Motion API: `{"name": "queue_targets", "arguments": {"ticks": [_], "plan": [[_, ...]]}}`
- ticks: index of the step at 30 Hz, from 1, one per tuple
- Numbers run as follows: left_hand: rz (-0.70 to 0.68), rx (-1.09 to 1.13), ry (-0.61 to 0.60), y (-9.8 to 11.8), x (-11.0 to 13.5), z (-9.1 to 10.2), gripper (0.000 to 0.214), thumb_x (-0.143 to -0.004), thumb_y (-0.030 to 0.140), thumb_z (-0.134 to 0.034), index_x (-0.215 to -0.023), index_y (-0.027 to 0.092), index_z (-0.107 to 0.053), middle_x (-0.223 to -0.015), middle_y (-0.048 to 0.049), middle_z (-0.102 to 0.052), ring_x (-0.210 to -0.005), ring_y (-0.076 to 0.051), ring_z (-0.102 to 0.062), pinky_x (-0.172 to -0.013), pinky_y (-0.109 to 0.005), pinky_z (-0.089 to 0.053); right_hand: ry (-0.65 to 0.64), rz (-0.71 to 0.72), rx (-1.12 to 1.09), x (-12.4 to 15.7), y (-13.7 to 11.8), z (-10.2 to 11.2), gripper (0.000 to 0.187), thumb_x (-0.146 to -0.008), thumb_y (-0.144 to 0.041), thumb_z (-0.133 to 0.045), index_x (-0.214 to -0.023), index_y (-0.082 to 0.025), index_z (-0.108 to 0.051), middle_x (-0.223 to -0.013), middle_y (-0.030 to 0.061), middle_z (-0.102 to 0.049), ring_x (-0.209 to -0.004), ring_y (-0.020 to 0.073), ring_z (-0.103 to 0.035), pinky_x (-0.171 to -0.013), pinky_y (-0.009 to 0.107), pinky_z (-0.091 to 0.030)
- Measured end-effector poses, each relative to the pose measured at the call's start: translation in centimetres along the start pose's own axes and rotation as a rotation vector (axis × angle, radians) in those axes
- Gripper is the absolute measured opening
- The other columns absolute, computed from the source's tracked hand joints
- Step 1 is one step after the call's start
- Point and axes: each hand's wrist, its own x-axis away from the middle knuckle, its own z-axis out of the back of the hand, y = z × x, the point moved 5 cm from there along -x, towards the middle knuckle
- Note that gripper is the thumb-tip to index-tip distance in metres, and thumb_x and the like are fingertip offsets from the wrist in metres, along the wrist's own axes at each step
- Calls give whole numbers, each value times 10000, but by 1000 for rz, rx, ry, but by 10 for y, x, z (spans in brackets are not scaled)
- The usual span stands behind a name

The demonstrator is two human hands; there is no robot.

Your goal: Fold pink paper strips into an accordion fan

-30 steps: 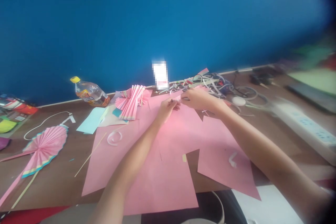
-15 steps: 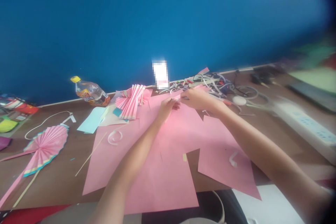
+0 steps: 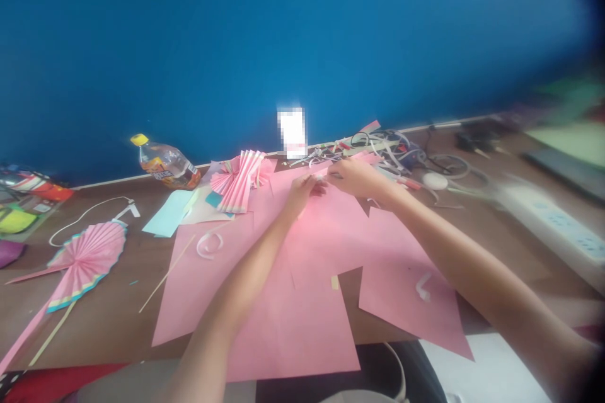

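Over the far part of the large pink paper sheets (image 3: pixel 302 327), my left hand (image 3: pixel 305 194) and my right hand (image 3: pixel 353 177) are close together. Their fingers are bent and closed around a small whitish piece between the fingertips, too small and blurred to name. To the left of my hands a folded pink paper fan (image 3: pixel 239 182) rests on the sheets. Another pleated pink fan (image 3: pixel 89 255) with a blue and yellow edge lies at the far left. A curled white strip (image 3: pixel 209 244) and a crumpled white scrap (image 3: pixel 423 288) lie on the pink paper.
A bottle with a yellow cap (image 3: pixel 167 162) leans near the blue wall (image 3: pixel 302 31). Light blue paper (image 3: pixel 167 214) lies before it. Tangled strips and cables (image 3: pixel 390 150) are heaped behind my right hand. A white power strip (image 3: pixel 558 220) stands on the right side of the brown table (image 3: pixel 510 258).
The whole view has shifted slightly to the right and up across the table. My hands stay together at the same place, with only small finger movement.
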Motion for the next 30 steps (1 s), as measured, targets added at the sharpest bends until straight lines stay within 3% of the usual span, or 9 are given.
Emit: {"name": "queue_targets", "arguments": {"ticks": [5, 18, 30], "plan": [[-8, 3, -12, -1, 0, 0, 411, -820, 507, -623, -900, 105, -652, -889, -127, -718, -647, -117, -633, -617, -244, -500, -6, -27, 17, 0, -2, 1, 255, -843, -205, -391, -595, -184, -439, -602, 42, -508, -534, 125, -362, -540, 291, -199], [-55, -12, 8, -2, -1, 3, 360, -853, 469, -589, -882, 116, -656, -884, -120, -721, -650, -120, -632, -615, -250, -491, -32, -214, 80, -5, 16, -10, 284, -852, -269, -410, -679, -159, -607, -690, 112, -620, -596, 176, -517, -531, 281, -243], [-62, -19, 85, 3, 2, 3, 337, -837, 459, -601, -835, 123, -625, -846, -111, -718, -621, -118, -626, -592, -251, -471, -15, -361, 183, -3, 37, -11, 311, -863, -264, -417, -959, -115, -673, -905, 203, -678, -815, 286, -634, -601, 297, -362]]}}
